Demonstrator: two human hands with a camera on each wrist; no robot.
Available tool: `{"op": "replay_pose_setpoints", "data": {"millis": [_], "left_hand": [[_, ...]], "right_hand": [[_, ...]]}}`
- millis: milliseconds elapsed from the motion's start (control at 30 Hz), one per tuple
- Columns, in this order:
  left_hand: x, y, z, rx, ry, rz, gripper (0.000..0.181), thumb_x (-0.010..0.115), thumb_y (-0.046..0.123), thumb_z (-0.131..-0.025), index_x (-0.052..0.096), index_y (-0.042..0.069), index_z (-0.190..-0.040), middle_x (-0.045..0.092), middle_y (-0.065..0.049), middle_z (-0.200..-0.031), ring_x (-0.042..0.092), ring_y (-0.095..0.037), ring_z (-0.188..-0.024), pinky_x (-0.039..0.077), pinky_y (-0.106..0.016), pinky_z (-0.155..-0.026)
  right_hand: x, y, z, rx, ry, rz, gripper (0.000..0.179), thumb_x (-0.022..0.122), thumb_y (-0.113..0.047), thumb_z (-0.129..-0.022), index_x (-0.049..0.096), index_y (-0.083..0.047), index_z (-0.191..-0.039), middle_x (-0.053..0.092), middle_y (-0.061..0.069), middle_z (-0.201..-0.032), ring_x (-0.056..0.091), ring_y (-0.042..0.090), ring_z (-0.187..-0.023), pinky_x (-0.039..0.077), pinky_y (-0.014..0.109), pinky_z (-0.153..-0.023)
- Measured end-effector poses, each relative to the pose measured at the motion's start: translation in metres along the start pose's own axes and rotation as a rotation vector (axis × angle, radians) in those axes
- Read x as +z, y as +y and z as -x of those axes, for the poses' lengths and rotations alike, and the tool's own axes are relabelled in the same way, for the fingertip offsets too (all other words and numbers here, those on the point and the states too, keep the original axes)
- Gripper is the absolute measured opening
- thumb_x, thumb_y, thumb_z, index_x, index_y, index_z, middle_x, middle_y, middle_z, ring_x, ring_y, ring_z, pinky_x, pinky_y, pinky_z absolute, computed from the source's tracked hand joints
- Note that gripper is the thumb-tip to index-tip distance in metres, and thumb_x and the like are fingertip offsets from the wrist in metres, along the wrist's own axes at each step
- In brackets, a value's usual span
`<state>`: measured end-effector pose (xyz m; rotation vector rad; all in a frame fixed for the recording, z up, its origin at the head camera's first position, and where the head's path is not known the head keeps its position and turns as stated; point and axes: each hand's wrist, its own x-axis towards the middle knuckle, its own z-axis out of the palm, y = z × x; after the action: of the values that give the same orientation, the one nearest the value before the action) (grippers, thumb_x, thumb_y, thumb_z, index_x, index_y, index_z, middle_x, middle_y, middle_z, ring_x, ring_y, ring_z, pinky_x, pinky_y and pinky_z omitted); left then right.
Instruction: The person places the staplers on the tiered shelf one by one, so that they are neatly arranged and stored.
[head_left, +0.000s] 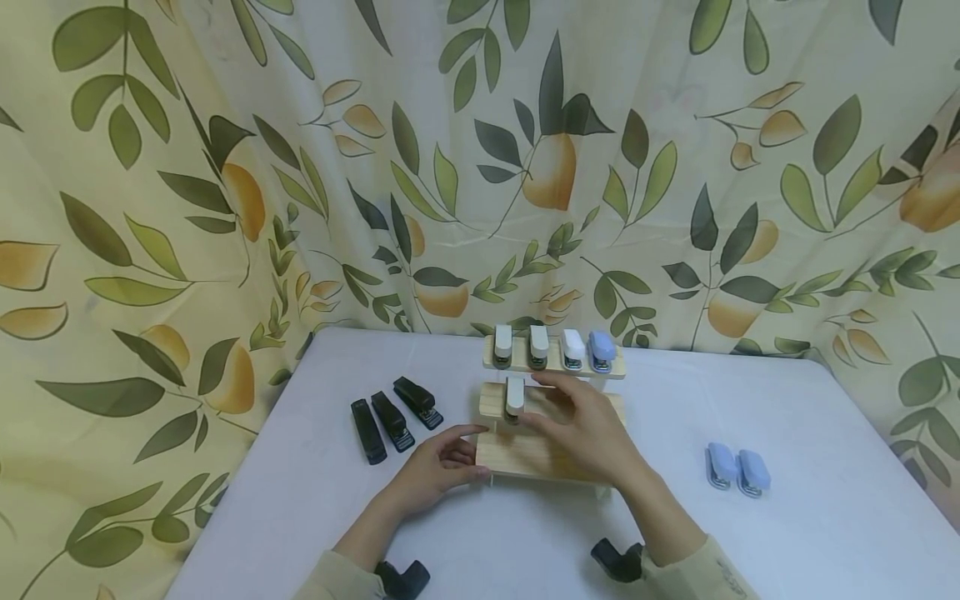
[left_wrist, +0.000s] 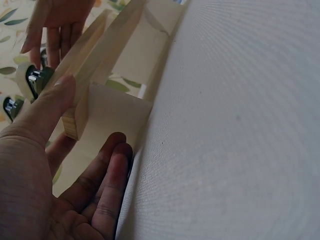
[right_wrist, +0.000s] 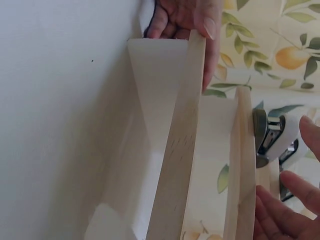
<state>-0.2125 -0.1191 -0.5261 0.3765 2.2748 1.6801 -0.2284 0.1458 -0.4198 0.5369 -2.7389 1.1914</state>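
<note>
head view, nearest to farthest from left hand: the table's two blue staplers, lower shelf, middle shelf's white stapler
1. Lower shelf, touching the left hand
2. White stapler, on the middle shelf
3. Left blue stapler, right side of the table
4. Right blue stapler, farther right

The left hand (head_left: 433, 468) grips between thumb and index finger, other fingers loosely bent. The right hand (head_left: 588, 425) reaches farther forward, thumb and fingers apart. The 2 forearms (head_left: 670, 515) angle inward.
</note>
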Motion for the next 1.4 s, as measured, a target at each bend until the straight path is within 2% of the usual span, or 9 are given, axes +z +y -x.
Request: {"op": "replay_pose_setpoints", "data": {"millis": [133,300,533,800,1067,1400], "left_hand": [[0.0,-0.001,0.0,0.003,0.0,-0.001,0.059,0.083,0.039,-0.089,0.058,0.041,-0.142,0.068,0.002,-0.116,0.067,-0.015,-0.107,0.055,-0.022,-0.092],[-0.001,-0.001,0.0,0.0,0.003,-0.006,0.059,0.083,0.039,-0.089,0.057,0.042,-0.142,0.068,0.002,-0.116,0.067,-0.015,-0.107,0.055,-0.023,-0.093],[0.0,0.0,-0.001,-0.007,0.005,-0.005,0.06,0.083,0.039,-0.088,0.057,0.041,-0.143,0.069,0.002,-0.116,0.067,-0.016,-0.107,0.056,-0.024,-0.093],[-0.001,0.0,-0.002,-0.007,0.004,-0.008,0.062,0.084,0.038,-0.088,0.057,0.04,-0.143,0.068,0.002,-0.116,0.067,-0.015,-0.106,0.056,-0.023,-0.093],[-0.001,-0.001,-0.002,-0.016,0.004,-0.012,0.061,0.084,0.04,-0.087,0.057,0.042,-0.142,0.069,0.003,-0.116,0.068,-0.015,-0.106,0.056,-0.023,-0.093],[0.0,-0.002,-0.002,-0.031,0.01,-0.012,0.061,0.084,0.041,-0.086,0.058,0.043,-0.141,0.069,0.002,-0.116,0.068,-0.015,-0.106,0.056,-0.023,-0.093]], "right_hand": [[-0.003,0.003,0.003,-0.023,0.034,-0.001,0.057,0.083,-0.036,-0.088,0.063,-0.016,-0.138,0.067,0.007,-0.14,0.065,0.03,-0.125,0.051,0.055,-0.108],[-0.008,0.009,0.008,-0.06,0.102,0.006,0.05,0.084,-0.03,-0.088,0.067,-0.014,-0.133,0.072,0.006,-0.128,0.069,0.027,-0.114,0.056,0.052,-0.097],[-0.017,0.016,0.015,-0.062,0.156,0.011,0.046,0.086,-0.024,-0.087,0.069,-0.015,-0.129,0.073,0.006,-0.122,0.069,0.025,-0.11,0.058,0.048,-0.092],[-0.033,0.028,0.024,-0.095,0.182,0.018,0.044,0.086,-0.019,-0.087,0.07,-0.017,-0.128,0.071,-0.001,-0.125,0.065,0.018,-0.109,0.056,0.025,-0.089],[-0.045,0.042,0.033,-0.073,0.199,0.056,0.046,0.084,-0.023,-0.089,0.068,-0.02,-0.132,0.069,-0.003,-0.128,0.062,0.014,-0.111,0.051,0.017,-0.087],[-0.062,0.055,0.044,-0.051,0.268,0.092,0.045,0.086,-0.02,-0.087,0.069,-0.017,-0.129,0.069,0.003,-0.126,0.056,-0.007,-0.106,0.047,0.005,-0.084]]}}
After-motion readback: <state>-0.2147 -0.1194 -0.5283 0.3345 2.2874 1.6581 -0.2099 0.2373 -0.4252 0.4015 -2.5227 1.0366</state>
